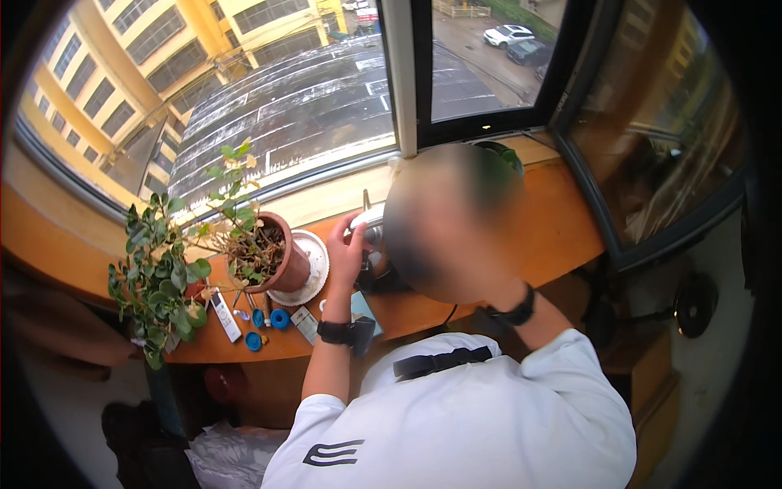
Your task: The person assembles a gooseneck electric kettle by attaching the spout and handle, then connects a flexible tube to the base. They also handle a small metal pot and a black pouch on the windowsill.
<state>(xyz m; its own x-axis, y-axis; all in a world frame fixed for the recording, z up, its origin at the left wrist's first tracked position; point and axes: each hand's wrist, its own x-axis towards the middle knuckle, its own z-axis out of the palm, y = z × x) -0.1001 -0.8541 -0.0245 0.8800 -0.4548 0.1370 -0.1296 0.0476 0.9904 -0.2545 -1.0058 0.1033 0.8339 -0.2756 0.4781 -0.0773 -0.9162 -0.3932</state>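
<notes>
My left hand (347,251) is raised over the wooden desk (562,204), just right of the potted plant. Its fingers close round the edge of a white object with a silvery part (371,218); its kind I cannot make out. A large blurred patch hides most of my right hand (476,253) and whatever it may hold. That hand reaches in from the right, close to the white object. Beneath and between the hands lies something dark (379,273), partly hidden.
A brown flowerpot (295,265) stands on a white saucer (320,281), its leafy branches (163,277) spreading left. Nearby lie a white remote control (224,316), blue round lids (279,318) and a light-blue flat item (366,311). A window frame (407,106) borders the desk.
</notes>
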